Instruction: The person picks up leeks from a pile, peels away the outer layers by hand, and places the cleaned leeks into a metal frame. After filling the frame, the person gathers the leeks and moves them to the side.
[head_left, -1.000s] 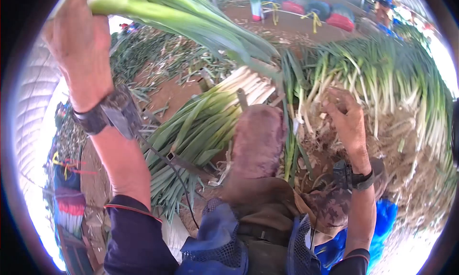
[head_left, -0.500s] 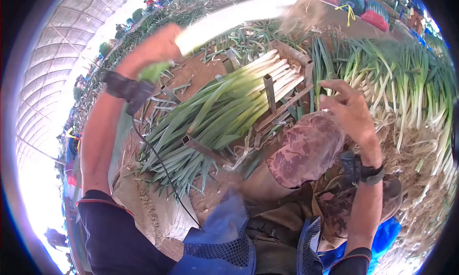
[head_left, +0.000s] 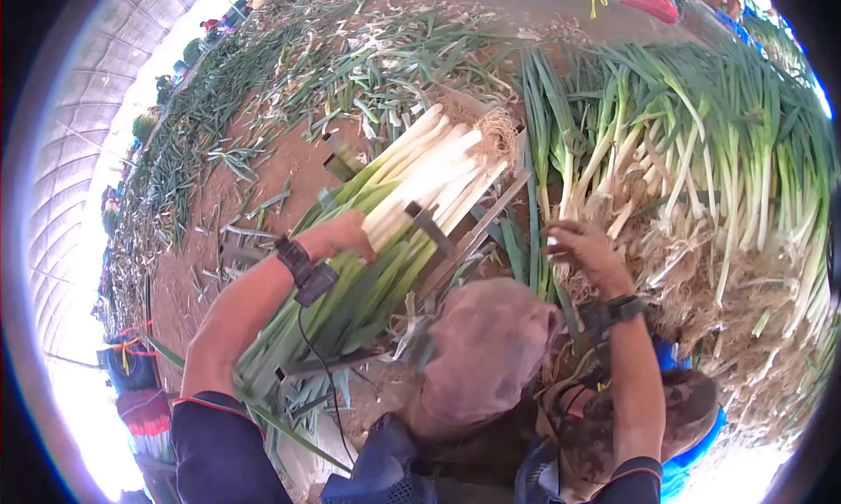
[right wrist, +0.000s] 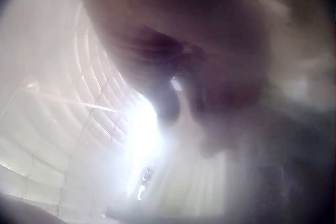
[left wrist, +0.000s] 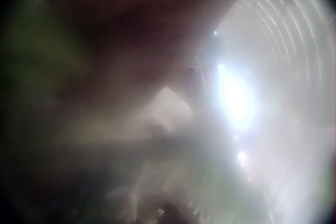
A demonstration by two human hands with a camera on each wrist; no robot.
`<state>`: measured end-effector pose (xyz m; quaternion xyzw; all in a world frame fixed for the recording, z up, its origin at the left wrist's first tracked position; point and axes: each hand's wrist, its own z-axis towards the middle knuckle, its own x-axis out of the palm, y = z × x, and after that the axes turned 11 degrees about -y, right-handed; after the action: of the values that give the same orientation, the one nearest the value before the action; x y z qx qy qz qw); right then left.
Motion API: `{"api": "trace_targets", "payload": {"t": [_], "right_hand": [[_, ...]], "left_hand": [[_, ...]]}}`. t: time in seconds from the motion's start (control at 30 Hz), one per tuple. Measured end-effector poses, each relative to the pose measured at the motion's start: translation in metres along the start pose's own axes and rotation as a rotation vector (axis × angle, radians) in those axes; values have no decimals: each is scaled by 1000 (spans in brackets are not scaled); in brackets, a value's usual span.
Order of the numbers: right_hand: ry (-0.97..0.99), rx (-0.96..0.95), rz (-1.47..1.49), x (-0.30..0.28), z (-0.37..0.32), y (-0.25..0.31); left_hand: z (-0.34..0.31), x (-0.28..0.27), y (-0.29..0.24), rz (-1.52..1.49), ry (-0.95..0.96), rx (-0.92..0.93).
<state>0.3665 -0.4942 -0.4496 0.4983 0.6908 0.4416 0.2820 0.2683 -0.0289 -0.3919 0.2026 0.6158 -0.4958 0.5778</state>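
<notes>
My left hand (head_left: 337, 235) grips a long green onion (head_left: 416, 189) in the head view, its bright white stalk and bushy roots (head_left: 498, 134) pointing away to the upper right. This onion lies over a bundle of green onions (head_left: 350, 307) in a metal frame (head_left: 477, 232). Loosely curled, my right hand (head_left: 585, 252) hovers by the white lower ends of a big pile of unbundled green onions (head_left: 701, 145). Nothing clearly shows in its grasp. Both wrist views are hazy; the right one shows the fingers (right wrist: 168, 106) bent downward.
A knee (head_left: 491, 355) juts up close to the frame's near side. Trimmed leaves (head_left: 350, 75) litter the soil beyond. Tied bundles (head_left: 144, 412) stand at the far left, and a cable (head_left: 328, 373) runs from the left wrist camera.
My left hand has swung the green onion from high at the left, root end turned away, down onto the framed bundle. My right hand has shifted slightly left, its fingers more curled.
</notes>
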Motion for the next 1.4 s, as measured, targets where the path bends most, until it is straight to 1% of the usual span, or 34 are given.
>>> {"api": "trace_targets", "payload": {"t": [0.07,0.1,0.13,0.2,0.23,0.27,0.3,0.33,0.37,0.4,0.43,0.5,0.57,0.6,0.63,0.67,0.7,0.73,0.8,0.83,0.87,0.9,0.93,0.97,1.0,1.07,1.1,1.17,1.2,1.27,1.3,1.33,1.37,1.4], "right_hand": [[77,53,9,22,28,-21],[128,68,9,32,47,-34],[181,84,11,44,62,-39],[279,142,16,75,89,-44],[283,155,19,91,101,-47],[294,102,145,108,110,-51],[306,49,273,123,119,-54],[315,62,279,137,121,-48],[299,144,356,147,122,-41],[283,226,429,156,125,-36],[317,295,617,167,139,-52],[312,296,660,172,140,-62],[292,286,707,172,134,-68],[267,244,752,172,126,-62],[243,202,796,172,122,-59],[237,205,799,172,125,-63],[164,193,700,171,132,-70],[97,182,598,171,139,-76],[80,180,605,167,156,-85],[64,171,606,164,160,-85],[70,175,598,163,159,-86],[73,198,605,161,157,-84],[73,216,616,160,157,-82],[74,212,617,160,158,-80],[45,197,574,160,158,-80],[11,203,536,159,153,-85],[6,201,540,157,149,-87],[-1,169,490,153,153,-90],[5,176,491,154,151,-86],[-136,162,561,150,139,-64],[-86,174,453,146,132,-49],[-96,169,453,150,135,-52],[-213,33,160,160,140,-55],[-325,-100,-134,168,144,-54]], "left_hand": [[13,44,18,-729,-306,-1381],[16,53,34,-635,-225,-1374],[18,66,46,-640,-214,-1380],[21,91,62,-503,-346,-1321],[42,87,54,-627,-491,-1444],[57,77,50,-633,-484,-1457],[68,66,45,-681,-353,-1411],[76,60,42,-725,-222,-1363],[80,63,37,-780,-368,-1314],[81,61,34,-782,-369,-1332],[83,58,31,-828,-374,-1375],[83,59,27,-882,-373,-1418],[77,61,23,-741,-393,-1358],[73,59,25,-743,-388,-1354],[67,56,26,-638,-358,-1335],[61,55,26,-536,-324,-1316],[54,55,27,-543,-359,-1360],[57,51,26,-545,-357,-1362],[62,31,20,-417,-425,-1379],[70,16,14,-502,-432,-1441],[68,18,16,-505,-441,-1448],[64,22,18,-434,-413,-1435],[61,28,23,-360,-384,-1415],[52,48,32,-317,-269,-1408],[57,67,36,-315,-270,-1409],[73,107,36,-549,-439,-1392],[64,118,36,-561,-420,-1410],[52,125,48,-325,-262,-1048],[53,120,43,-326,-260,-1057],[66,103,29,-504,-335,-779],[68,102,26,-506,-332,-775],[73,103,23,-596,-346,-898],[77,104,21,-686,-360,-1020],[76,112,23,-687,-360,-1009]]}}
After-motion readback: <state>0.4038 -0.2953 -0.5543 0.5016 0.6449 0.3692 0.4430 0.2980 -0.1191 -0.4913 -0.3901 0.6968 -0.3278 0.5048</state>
